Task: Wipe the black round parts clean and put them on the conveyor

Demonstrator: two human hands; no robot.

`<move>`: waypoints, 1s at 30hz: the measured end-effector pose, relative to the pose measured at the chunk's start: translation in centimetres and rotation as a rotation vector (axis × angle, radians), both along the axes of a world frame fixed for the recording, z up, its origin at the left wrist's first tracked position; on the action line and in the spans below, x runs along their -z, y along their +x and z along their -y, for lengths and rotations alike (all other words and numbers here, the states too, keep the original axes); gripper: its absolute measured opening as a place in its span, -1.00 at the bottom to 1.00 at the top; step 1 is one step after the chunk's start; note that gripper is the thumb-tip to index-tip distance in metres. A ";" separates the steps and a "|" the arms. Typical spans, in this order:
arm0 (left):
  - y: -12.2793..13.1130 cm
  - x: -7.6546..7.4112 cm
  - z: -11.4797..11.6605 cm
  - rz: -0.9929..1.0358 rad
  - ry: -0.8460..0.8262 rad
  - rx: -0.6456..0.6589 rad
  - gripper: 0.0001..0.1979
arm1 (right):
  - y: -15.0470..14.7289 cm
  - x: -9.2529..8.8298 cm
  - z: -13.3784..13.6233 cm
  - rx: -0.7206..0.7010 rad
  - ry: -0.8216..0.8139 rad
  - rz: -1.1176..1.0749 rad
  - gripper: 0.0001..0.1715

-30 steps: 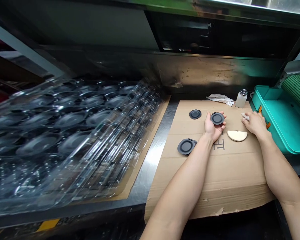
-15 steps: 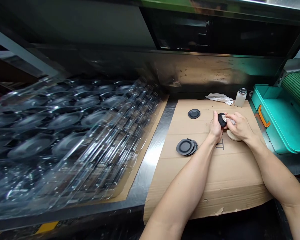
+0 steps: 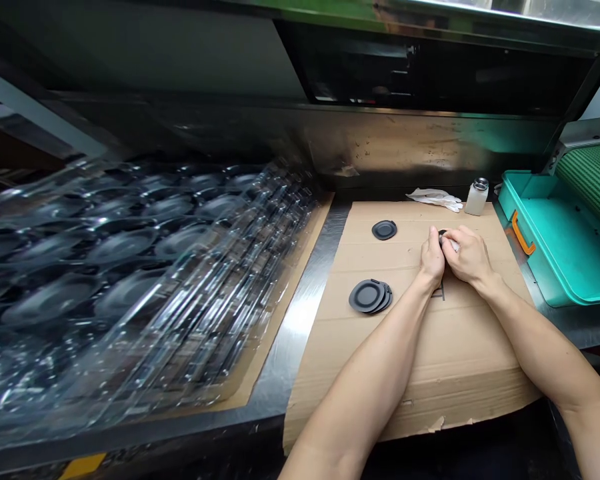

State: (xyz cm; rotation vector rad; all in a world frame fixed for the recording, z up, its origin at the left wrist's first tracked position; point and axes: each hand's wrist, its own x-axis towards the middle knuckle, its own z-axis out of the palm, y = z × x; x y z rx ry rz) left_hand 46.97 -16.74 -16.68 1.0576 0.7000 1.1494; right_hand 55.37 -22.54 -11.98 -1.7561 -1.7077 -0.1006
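Note:
Above the cardboard sheet [image 3: 460,347], my left hand [image 3: 433,259] is closed around a small black plastic part [image 3: 443,233], mostly hidden by the fingers. My right hand [image 3: 469,257] pinches a white cloth [image 3: 453,245] and presses it against that part. Left of my hands lies a single black disc-like part with a small tab [image 3: 384,230]. Nearer to me, a few similar black parts [image 3: 367,296] overlap in a fanned pile beside my left forearm.
Stacked clear plastic trays [image 3: 180,267] with black parts cover the left side. Behind my hands are a white glove [image 3: 434,198] and a bottle with a metal top [image 3: 477,197]. A teal bin [image 3: 580,267] with an orange handle stands right, beside a green conveyor belt [image 3: 593,177].
My right hand has moved in closer to my left, covering more of the black part and the cloth. The pale round thing under my right hand is now hidden. The view has shifted slightly.

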 end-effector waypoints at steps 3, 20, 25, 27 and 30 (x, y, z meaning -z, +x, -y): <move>-0.2 -0.3 0.4 -0.067 0.048 0.009 -0.37 | 0.3 -0.1 -0.2 0.100 -0.040 -0.062 -0.75; -0.5 -0.2 0.9 -0.128 0.208 0.013 -0.40 | 0.4 -1.2 -0.3 0.077 -0.099 -0.313 -0.73; -0.5 0.1 0.7 -0.169 0.254 -0.001 -0.42 | 0.1 -1.6 0.0 0.047 -0.096 -0.408 -0.71; -0.5 0.3 0.7 -0.165 0.257 -0.002 -0.41 | 0.2 -1.5 0.1 0.034 -0.112 -0.485 -0.70; -0.5 0.4 0.7 -0.178 0.265 0.001 -0.42 | 0.4 -1.2 0.2 0.080 -0.161 -0.573 -0.69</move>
